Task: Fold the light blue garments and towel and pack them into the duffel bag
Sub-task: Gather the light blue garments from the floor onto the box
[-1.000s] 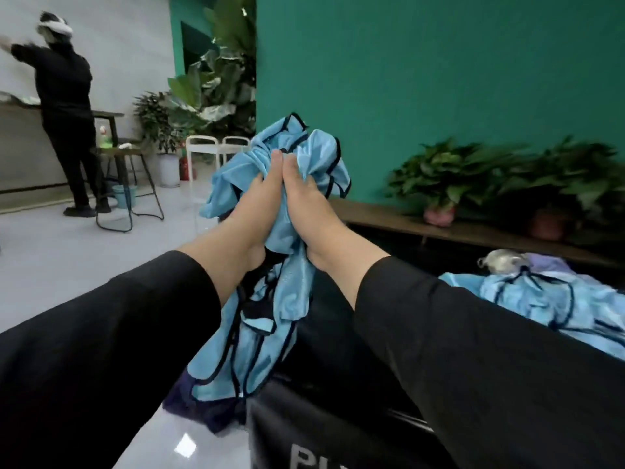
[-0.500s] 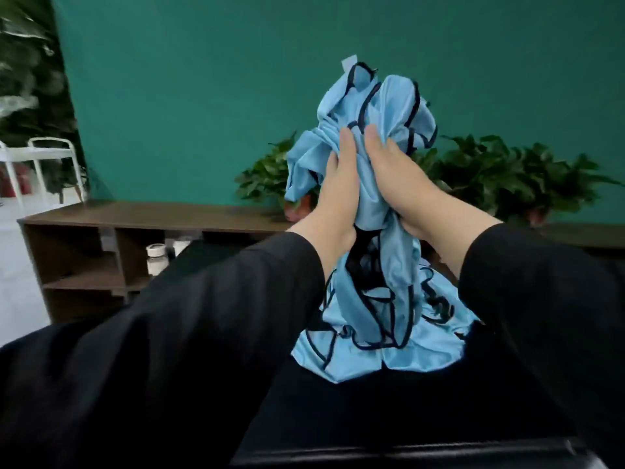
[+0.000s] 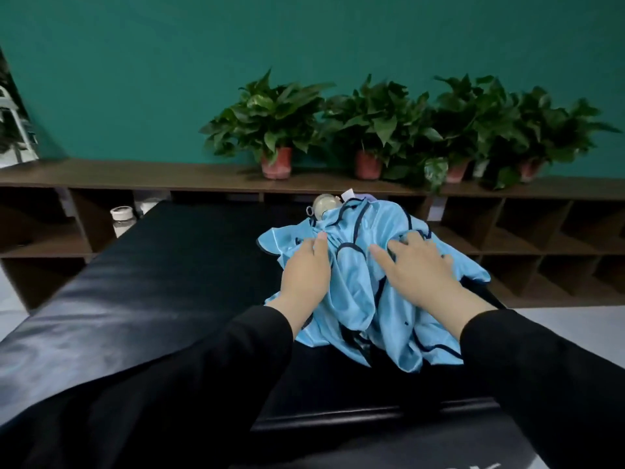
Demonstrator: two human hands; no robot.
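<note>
Both grips, left hand and right hand, rest flat, fingers apart, on crumpled light blue satin garments on the black padded worktop. Folding and packing remain.

Light blue garments with dark piping lie in a crumpled heap on a black padded table. Left hand and right hand rest flat on the heap, fingers straight, black sleeves to the wrists. A pale round object sits at the heap's far edge; beyond, potted plants line a brown shelf unit against a teal wall.
</note>
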